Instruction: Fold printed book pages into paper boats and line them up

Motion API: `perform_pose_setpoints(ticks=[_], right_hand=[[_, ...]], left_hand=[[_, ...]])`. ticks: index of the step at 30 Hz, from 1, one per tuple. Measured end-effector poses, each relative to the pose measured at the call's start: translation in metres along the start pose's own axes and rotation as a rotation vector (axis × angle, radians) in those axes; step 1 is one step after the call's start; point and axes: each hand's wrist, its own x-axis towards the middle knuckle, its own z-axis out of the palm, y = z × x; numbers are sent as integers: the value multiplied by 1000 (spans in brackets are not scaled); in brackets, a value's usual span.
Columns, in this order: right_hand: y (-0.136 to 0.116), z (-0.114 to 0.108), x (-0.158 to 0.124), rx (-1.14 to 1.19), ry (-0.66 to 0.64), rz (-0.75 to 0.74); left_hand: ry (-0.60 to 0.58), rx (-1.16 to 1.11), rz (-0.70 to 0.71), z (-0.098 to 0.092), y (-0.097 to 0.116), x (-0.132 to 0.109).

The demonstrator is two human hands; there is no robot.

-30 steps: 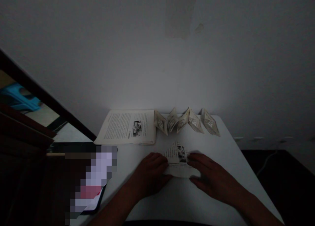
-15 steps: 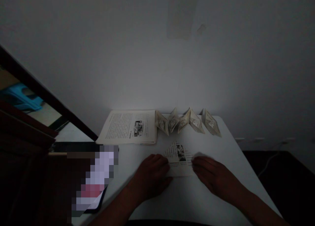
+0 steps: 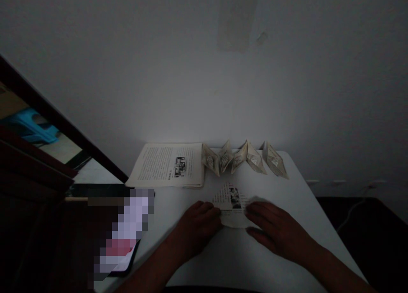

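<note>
A folded sheet of printed paper (image 3: pixel 228 218) lies on the white table in front of me, its top coming to a point and a dark picture near its middle. My left hand (image 3: pixel 202 223) has its fingers curled over the left edge of this paper, thumb tucked low. At the right edge, my right hand (image 3: pixel 274 225) holds it with the fingers over the print and the thumb lower down near the bottom corner. Both side corners are hidden by the hands. Behind the sheet stand several folded paper boats (image 3: pixel 239 159) in a row.
A stack of printed pages (image 3: pixel 159 165) sits at the table's back left, beside the boats. A phone (image 3: pixel 127 265), mostly blurred out, rests at the left edge. The wall (image 3: pixel 191 72) rises directly behind the table (image 3: pixel 306 212). A blue plastic object (image 3: pixel 35 125) shows at far left.
My right hand has shifted slightly left over the paper, and its thumb has separated from the fingers. The left thumb has drawn in. The paper's lower edge now bows.
</note>
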Motion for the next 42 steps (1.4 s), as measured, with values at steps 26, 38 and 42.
perform_pose_setpoints(ticks=[26,38,42], right_hand=[[0,4,0,-68,-1,20],[-2,-2,25,90,-268,127],[-1,-5,34,174,-312,183]], left_hand=[[-8,-3,-177,7,4,2],[-151,-7,-265,0,5,19],[-176,-60,-298,0,2,24]])
